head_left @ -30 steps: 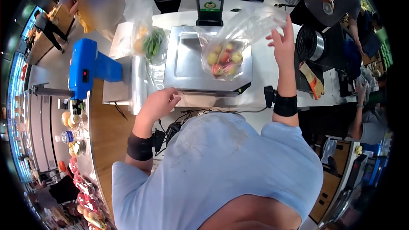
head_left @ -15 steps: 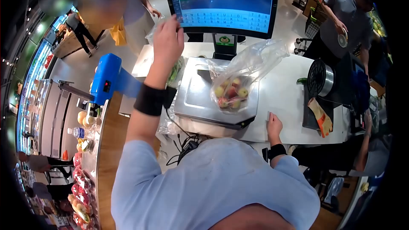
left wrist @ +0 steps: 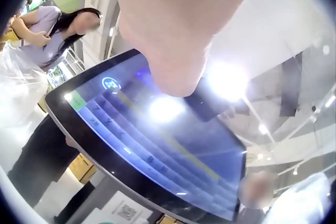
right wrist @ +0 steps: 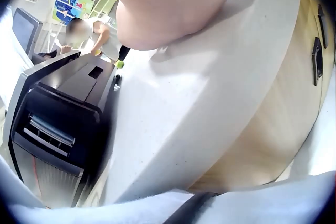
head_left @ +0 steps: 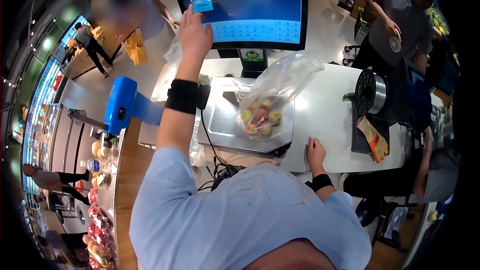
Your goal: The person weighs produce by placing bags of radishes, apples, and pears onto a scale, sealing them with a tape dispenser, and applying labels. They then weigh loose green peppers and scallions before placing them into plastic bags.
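My left hand is raised over the left part of the screen, fingers extended, with fingertips at a light-coloured box near its upper left. In the left wrist view the hand covers part of the screen, and its fingers are mostly hidden. A clear plastic bag of red and yellow-green fruit lies on the metal scale, touched by neither hand. My right hand rests at the counter's front edge, fingers loosely curled and holding nothing; the right wrist view shows it above the white counter.
A blue device stands left of the scale. On the right are a wire spool, an orange-and-white glove and a green vegetable. Cables hang at the front edge. Several people stand beyond the counter.
My left hand has risen from the scale's front edge to the screen. The right hand has left the bag's top and dropped to the counter edge. Figures along the screen's top have changed.
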{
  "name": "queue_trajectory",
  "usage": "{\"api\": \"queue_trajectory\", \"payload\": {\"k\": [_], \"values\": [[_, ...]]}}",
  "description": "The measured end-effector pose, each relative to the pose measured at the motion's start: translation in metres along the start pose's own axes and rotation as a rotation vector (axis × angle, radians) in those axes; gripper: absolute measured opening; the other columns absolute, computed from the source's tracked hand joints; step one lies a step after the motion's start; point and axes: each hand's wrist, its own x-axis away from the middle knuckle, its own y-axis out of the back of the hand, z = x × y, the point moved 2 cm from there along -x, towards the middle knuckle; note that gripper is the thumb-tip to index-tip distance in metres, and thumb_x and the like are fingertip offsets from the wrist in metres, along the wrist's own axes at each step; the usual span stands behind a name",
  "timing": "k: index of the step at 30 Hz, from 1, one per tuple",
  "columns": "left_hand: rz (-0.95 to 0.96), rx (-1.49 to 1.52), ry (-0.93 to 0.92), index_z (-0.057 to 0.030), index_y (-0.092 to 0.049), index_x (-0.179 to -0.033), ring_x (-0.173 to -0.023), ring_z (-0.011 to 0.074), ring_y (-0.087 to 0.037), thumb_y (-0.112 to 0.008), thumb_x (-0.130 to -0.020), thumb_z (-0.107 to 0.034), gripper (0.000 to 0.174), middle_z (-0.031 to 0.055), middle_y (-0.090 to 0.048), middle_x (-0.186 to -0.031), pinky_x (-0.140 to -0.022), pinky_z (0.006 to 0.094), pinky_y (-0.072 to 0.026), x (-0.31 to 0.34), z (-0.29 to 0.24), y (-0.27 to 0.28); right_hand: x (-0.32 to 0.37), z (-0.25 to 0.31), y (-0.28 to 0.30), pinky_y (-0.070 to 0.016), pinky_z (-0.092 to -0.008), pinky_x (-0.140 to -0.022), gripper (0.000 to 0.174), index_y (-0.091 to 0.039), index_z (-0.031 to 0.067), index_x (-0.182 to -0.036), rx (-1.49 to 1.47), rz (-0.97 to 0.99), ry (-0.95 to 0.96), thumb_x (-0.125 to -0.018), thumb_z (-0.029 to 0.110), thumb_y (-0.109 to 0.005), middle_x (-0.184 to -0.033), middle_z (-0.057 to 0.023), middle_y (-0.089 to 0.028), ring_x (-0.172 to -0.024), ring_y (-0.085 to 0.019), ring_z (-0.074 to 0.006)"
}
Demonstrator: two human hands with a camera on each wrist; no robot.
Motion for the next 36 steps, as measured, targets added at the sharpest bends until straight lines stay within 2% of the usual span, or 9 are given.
{"api": "queue_trajectory", "payload": {"k": [7,14,16,20,23,30,32,34,36], "values": [[0.29,0.923,0.665,-0.0001,-0.056,-0.108,-0.101,0.0157,-0.055,-0.056,-0.089,-0.013,0.023,0.009,-0.061,-0.105,-0.086,0.0307,-0.0445,0.126,-0.034,0.065,-0.002,-0.009,-0.005,-0.0413,-0.0441,-0.055,0.036,-0.053,0.0039,-0.07,-0.04,0.021,-0.065,-0.091,0.033,-0.052,-0.065,-0.0178,-0.056,-0.062,-0.054,-0.0388],[0.618,0.7,0.632,0.0007,-0.049,-0.123,-0.115,0.0262,-0.052,-0.069,-0.081,-0.022,0.052,0.0178,-0.054,-0.124,-0.093,0.0358,-0.0416,0.209,-0.034,0.074,-0.038,-0.013,0.008,-0.043,-0.0283,-0.058,0.024,-0.066,0.0031,-0.091,-0.511,0.055,-0.227,-0.082,0.026,-0.068,-0.071,-0.0051,-0.06,-0.061,-0.051,-0.0139],[0.642,0.596,0.36,0.0023,-0.043,-0.129,-0.12,0.0329,-0.047,-0.075,-0.074,-0.027,0.071,0.0221,-0.048,-0.129,-0.098,0.0392,-0.0383,0.186,-0.045,0.074,-0.068,0.014,0.025,-0.0425,-0.0244,-0.061,0.032,-0.064,0.0025,-0.103,-0.5,0.052,-0.039,-0.08,0.023,-0.072,-0.077,0.0008,-0.057,-0.066,-0.047,-0.0077],[0.598,0.585,0.143,0.0084,-0.035,-0.133,-0.126,0.0403,-0.039,-0.082,-0.063,-0.039,0.097,0.028,-0.042,-0.133,-0.104,0.0426,-0.033,0.147,-0.084,0.047,-0.113,0.112,0.058,-0.0384,-0.0179,-0.063,0.061,-0.039,0.0038,-0.137,-0.725,0.335,0.088,-0.082,0.01,-0.066,-0.074,0.0049,-0.044,-0.067,-0.041,-0.0032],[0.636,0.551,-0.029,0.0104,-0.033,-0.133,-0.127,0.0431,-0.036,-0.083,-0.058,-0.047,0.106,0.0283,-0.04,-0.135,-0.106,0.0438,-0.0311,0.136,-0.101,0.015,-0.13,0.159,0.056,-0.0424,-0.0225,-0.066,0.072,-0.035,0.0009,-0.137,-0.755,0.475,0.141,-0.079,0.022,-0.071,-0.072,0.0022,-0.049,-0.068,-0.047,-0.0063],[0.763,0.811,-0.227,-0.0056,-0.051,-0.122,-0.115,0.0385,-0.048,-0.076,-0.066,-0.042,0.071,0.0199,-0.055,-0.118,-0.103,0.0413,-0.0356,0.154,-0.141,-0.021,-0.134,0.243,0.045,-0.0465,-0.028,-0.075,0.036,-0.058,-0.0003,-0.115,-0.696,0.609,0.388,-0.085,0.02,-0.062,-0.094,-0.0082,-0.065,-0.082,-0.059,-0.0144],[0.762,0.783,0.108,-0.0061,-0.055,-0.115,-0.109,0.0315,-0.054,-0.074,-0.071,-0.036,0.057,0.0155,-0.059,-0.111,-0.096,0.0375,-0.0415,0.184,-0.13,-0.048,-0.112,0.25,0.065,-0.0466,-0.0282,-0.077,0.032,-0.061,-0.0002,-0.111,-0.6,0.6,0.422,-0.086,0.019,-0.061,-0.099,-0.0097,-0.065,-0.083,-0.059,-0.0153],[0.702,0.86,0.243,-0.0056,-0.06,-0.107,-0.099,0.0253,-0.058,-0.062,-0.083,-0.025,0.031,0.0123,-0.062,-0.105,-0.089,0.035,-0.0447,0.184,-0.115,-0.037,-0.086,0.245,0.091,-0.0473,-0.0272,-0.071,0.021,-0.065,0.0012,-0.101,-0.666,0.038,0.688,-0.085,0.015,-0.062,-0.09,-0.0099,-0.065,-0.075,-0.059,-0.0175],[0.608,0.82,0.54,-0.0051,-0.062,-0.104,-0.092,0.0213,-0.06,-0.052,-0.091,-0.02,0.022,0.0089,-0.064,-0.1,-0.087,0.0332,-0.0454,0.186,-0.096,-0.036,-0.056,0.198,0.106,-0.0474,-0.0262,-0.063,0.011,-0.065,0.0026,-0.091,-0.488,0.021,0.536,-0.082,0.009,-0.064,-0.084,-0.0092,-0.063,-0.068,-0.058,-0.0192]]}}
